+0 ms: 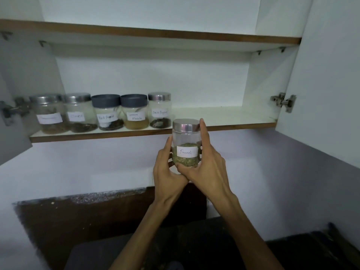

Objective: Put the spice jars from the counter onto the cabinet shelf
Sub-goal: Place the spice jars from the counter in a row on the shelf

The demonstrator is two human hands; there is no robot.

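Both hands hold up a glass jar labelled "Fennel" (186,143) just below the front edge of the cabinet shelf (224,118). The left hand (169,168) curls round the jar's left side and base. The right hand (209,164) wraps the right side, thumb under the bottom and one finger stretched up along the metal lid. The jar stands upright, with greenish seeds filling its lower part.

On the shelf, five jars stand in a row at the left: one with a blurred label (49,114), one that seems to read "Cloves" (78,113), a dark-lidded "Black Pepper" jar (107,112), a dark-lidded jar with yellowish powder (134,112), and a metal-lidded "Black Pepper" jar (159,110). The right part of the shelf is bare. The cabinet door (321,75) stands open at right. The dark desk (311,250) lies below.
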